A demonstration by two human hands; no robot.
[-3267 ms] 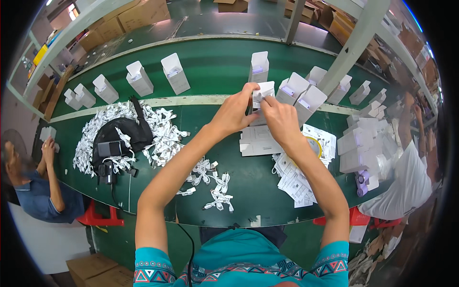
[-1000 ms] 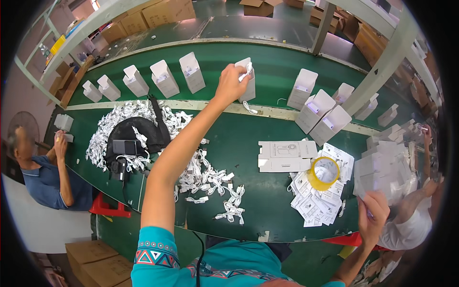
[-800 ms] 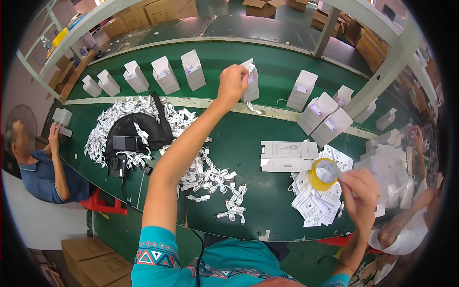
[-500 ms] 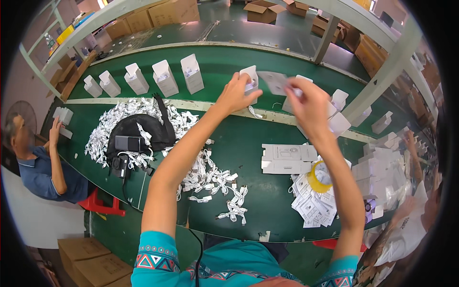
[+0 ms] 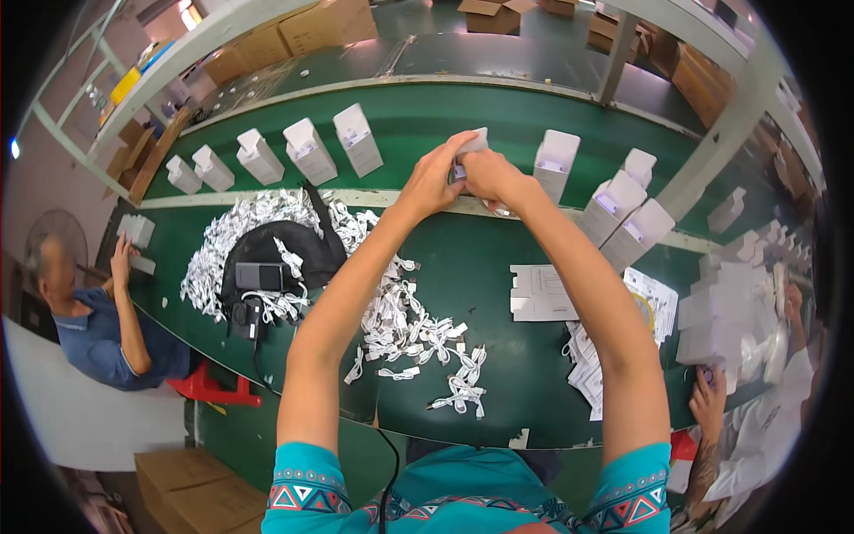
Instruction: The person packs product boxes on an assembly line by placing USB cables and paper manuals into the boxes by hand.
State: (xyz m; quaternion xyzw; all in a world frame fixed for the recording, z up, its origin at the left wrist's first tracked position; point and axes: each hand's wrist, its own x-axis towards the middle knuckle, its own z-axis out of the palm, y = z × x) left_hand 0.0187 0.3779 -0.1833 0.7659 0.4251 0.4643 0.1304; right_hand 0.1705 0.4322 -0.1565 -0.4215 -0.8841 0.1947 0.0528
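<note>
My left hand [image 5: 431, 184] is wrapped round a small white open-topped box [image 5: 481, 137] beyond the middle of the bench. Into the mouth of that box reach the bent fingers of my right hand [image 5: 492, 176]; what they pinch, if anything, is hidden. A coiled white cable [image 5: 500, 210] shows just beneath the right hand. Left of my hands stand several open white boxes [image 5: 358, 142] in a row, and to the right is another tall one [image 5: 557, 162]. Loose white cables [image 5: 400, 329] lie between my forearms. Under my right forearm a fan of printed leaflets [image 5: 584, 374] is partly covered.
A large cable heap [image 5: 205, 267] surrounds a black bag [image 5: 238, 247] bearing a dark device [image 5: 260, 277]. A flattened white carton [image 5: 541, 294] lies right of centre. Co-workers sit at the left [image 5: 124, 329] and right [image 5: 756, 436]. A metal post [image 5: 712, 133] rises at the right.
My right hand has moved left to the mouth of the held box. The printed sheet it carried no longer shows. The whole view has shifted slightly.
</note>
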